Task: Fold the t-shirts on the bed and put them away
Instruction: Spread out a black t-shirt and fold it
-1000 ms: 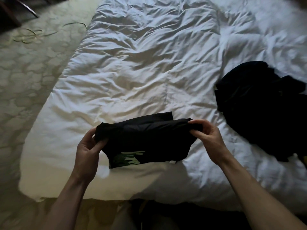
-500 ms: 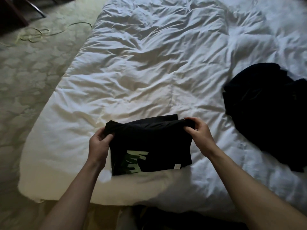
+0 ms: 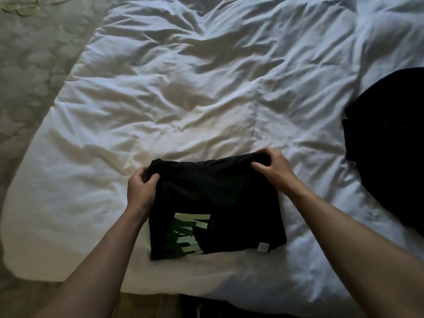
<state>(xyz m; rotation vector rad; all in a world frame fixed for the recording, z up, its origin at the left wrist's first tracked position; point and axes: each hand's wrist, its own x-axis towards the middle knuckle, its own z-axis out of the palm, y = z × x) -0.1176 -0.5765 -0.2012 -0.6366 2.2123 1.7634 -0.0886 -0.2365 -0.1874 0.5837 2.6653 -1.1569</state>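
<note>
While both hands pinch its far edge, black t-shirt lies near duvet edge.

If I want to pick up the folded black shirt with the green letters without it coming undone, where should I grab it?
Probably by its two short sides, sliding a flat hand under each from left and right. The folded black shirt lies flat on the white duvet in loose layers. The left hand and right hand pinch only its far corners, so lifting there would likely let the layers hang open.
</note>
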